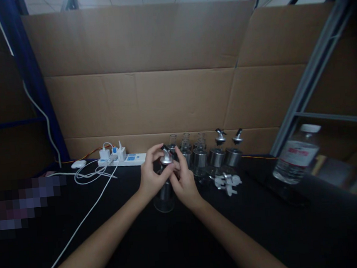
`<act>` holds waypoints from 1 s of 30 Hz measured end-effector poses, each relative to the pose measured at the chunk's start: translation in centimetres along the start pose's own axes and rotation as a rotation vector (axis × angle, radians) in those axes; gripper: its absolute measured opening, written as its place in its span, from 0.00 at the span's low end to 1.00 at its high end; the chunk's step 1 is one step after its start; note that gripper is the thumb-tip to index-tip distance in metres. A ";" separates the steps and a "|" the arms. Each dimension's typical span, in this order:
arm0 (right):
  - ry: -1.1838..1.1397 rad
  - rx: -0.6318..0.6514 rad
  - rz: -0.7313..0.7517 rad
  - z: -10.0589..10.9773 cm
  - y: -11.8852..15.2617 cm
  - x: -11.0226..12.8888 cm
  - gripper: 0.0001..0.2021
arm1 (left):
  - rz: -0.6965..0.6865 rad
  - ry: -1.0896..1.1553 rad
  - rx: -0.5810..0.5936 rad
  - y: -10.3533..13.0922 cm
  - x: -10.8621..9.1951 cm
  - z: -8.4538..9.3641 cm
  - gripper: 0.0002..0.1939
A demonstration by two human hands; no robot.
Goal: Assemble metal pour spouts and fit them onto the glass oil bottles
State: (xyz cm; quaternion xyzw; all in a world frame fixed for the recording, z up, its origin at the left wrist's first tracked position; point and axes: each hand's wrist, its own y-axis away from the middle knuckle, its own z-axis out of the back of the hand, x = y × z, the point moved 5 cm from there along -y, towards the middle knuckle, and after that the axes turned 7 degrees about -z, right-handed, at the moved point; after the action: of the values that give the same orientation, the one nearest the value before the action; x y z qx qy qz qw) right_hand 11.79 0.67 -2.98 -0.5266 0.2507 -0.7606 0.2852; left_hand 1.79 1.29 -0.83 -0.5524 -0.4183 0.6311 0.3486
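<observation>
My left hand (150, 174) pinches the spout (167, 158), right hand (185, 185) curls close, grip unclear; fragile-looking glass bottle (164, 207), best held by its metal band (165, 191)!

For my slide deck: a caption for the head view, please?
Left hand and right hand meet around a silver cap above a glass bottle.

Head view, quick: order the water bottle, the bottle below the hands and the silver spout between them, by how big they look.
1. Water bottle
2. Bottle below the hands, its upper part covered
3. Silver spout

That's apparent size only; differing distances from the camera could alter true size.
</observation>
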 end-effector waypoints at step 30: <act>0.299 -0.054 0.036 0.8 -0.6 -1.9 0.28 | 0.059 -0.125 0.059 -1.9 6.1 1.9 0.20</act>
State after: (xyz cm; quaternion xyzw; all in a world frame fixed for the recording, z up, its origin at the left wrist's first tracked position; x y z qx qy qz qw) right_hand 12.93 2.33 -3.55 -0.4102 0.3203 -0.8183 0.2441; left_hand -0.98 7.31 -1.54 -0.5136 -0.4039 0.6864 0.3194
